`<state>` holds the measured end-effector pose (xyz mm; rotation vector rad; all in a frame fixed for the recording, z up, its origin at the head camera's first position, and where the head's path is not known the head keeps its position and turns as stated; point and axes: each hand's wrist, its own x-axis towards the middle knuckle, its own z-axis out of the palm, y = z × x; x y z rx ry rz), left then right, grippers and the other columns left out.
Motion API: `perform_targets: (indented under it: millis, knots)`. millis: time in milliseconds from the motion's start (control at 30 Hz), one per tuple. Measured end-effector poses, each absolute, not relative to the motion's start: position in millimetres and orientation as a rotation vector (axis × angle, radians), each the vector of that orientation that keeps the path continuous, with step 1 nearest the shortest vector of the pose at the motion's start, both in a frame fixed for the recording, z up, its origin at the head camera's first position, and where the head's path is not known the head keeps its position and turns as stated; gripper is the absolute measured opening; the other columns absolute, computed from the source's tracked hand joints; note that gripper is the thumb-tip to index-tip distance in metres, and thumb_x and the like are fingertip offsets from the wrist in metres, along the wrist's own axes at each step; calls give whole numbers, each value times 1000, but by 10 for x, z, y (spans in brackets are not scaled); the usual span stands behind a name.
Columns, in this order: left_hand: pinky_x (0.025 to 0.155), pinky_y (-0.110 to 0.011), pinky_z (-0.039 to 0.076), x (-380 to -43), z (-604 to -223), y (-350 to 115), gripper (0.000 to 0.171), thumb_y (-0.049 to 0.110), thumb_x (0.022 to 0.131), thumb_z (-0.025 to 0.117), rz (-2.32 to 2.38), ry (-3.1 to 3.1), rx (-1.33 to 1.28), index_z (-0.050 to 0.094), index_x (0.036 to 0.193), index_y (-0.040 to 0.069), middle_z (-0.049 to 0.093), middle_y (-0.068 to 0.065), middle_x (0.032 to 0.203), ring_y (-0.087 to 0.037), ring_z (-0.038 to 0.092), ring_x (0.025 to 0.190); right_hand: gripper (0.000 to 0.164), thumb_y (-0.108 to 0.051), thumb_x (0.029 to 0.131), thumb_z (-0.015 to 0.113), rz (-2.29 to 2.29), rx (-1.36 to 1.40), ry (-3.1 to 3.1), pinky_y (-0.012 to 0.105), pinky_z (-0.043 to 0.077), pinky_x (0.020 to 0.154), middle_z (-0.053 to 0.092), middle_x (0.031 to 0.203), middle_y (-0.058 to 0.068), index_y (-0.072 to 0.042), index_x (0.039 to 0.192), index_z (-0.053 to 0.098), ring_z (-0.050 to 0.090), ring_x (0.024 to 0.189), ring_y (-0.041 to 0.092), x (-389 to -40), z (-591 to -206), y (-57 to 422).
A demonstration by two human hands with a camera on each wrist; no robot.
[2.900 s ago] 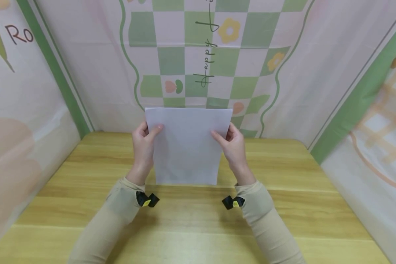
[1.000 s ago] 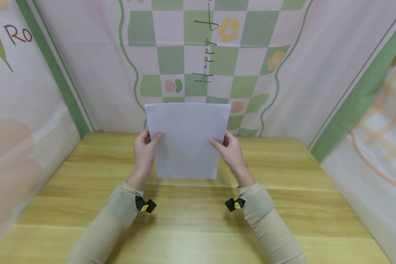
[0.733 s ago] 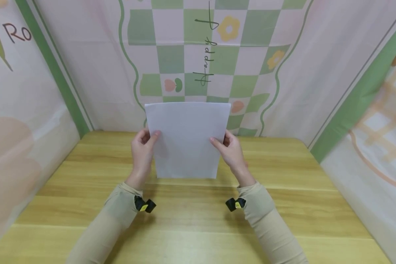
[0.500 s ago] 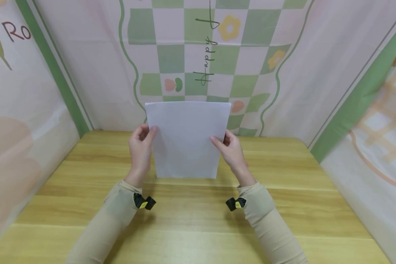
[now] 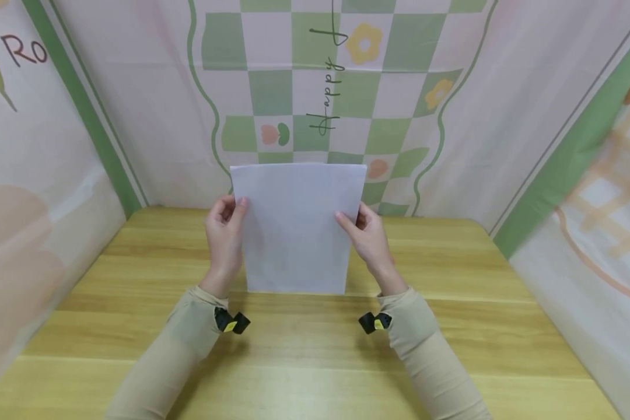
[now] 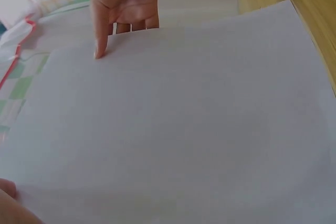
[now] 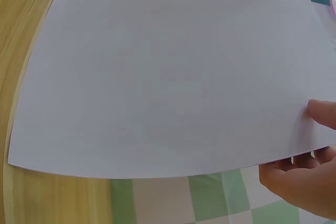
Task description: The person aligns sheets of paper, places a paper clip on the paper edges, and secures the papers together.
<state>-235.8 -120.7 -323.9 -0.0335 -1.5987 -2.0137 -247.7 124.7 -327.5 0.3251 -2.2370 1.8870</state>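
Observation:
Both hands hold up white paper (image 5: 296, 233), blank on the side that shows; whether it is one sheet or several I cannot tell. My left hand (image 5: 224, 236) pinches its left edge, thumb in front and fingers behind. On the opposite edge my right hand (image 5: 371, 242) grips the same way, slightly lower. The paper stands nearly upright, its bottom edge at or close to the wooden table (image 5: 304, 350). In the right wrist view the fingers (image 7: 299, 182) curl behind the paper, and it bows a little.
A printed cloth (image 5: 273, 93) with green and white checks hangs behind the table. More cloth covers the left side (image 5: 26, 245) and right side (image 5: 604, 251). Small black cameras (image 5: 232, 322) sit on both wrists.
The paper rose, then came back down slightly in the last half second. My left hand slid up and outward along its edge. My right thumb sits slightly higher than half a second ago.

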Motion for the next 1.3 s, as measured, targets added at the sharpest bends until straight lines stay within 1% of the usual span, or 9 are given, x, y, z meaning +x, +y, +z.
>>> perform_targets:
  millis: [200, 300, 467, 733, 967, 1300]
  knots:
    - [76, -22, 45, -2353, -3215, -1198, 10, 17, 91, 64, -1998, -1565, -54, 60, 92, 7, 57, 0, 86, -12, 53, 82, 47, -18, 92, 63, 1873, 345, -2235, 22, 47, 85, 59, 125, 20, -1, 134, 49, 58, 108, 24, -2469, -3274, 1251]
    - [75, -23, 45, -2364, -3203, -1193, 12, 19, 91, 64, -1981, -1556, -56, 60, 92, 8, 58, 0, 87, -13, 53, 81, 46, -19, 92, 62, 1863, 349, -2238, 22, 47, 85, 59, 124, 19, -1, 133, 50, 58, 106, 23, -2462, -3277, 1251]
    - [73, -22, 44, -2375, -3174, -1178, 9, 19, 91, 64, -1976, -1498, -69, 61, 90, 10, 58, 1, 86, -12, 52, 80, 46, -20, 92, 63, 1864, 362, -2232, 22, 47, 83, 60, 123, 17, -2, 132, 51, 58, 104, 20, -2460, -3279, 1257]
    - [73, -21, 45, -2387, -3129, -1156, 12, 16, 89, 66, -1977, -1412, -84, 61, 90, 5, 58, 1, 84, -11, 53, 79, 47, -21, 92, 62, 1866, 376, -2230, 22, 48, 83, 60, 124, 17, -2, 133, 50, 58, 104, 21, -2462, -3276, 1268]
    - [76, -22, 45, -2388, -3082, -1157, 6, 16, 89, 66, -1987, -1365, -90, 62, 90, 12, 59, 0, 88, -12, 54, 82, 47, -20, 92, 62, 1862, 376, -2235, 23, 47, 85, 59, 125, 17, -2, 134, 49, 58, 107, 23, -2457, -3275, 1267]
    - [78, -23, 46, -2377, -2992, -1154, 9, 20, 89, 67, -1984, -1333, -84, 62, 88, 13, 58, -1, 89, -13, 53, 84, 45, -19, 92, 62, 1862, 406, -2218, 22, 48, 83, 60, 124, 17, -2, 133, 50, 59, 103, 21, -2454, -3265, 1265]
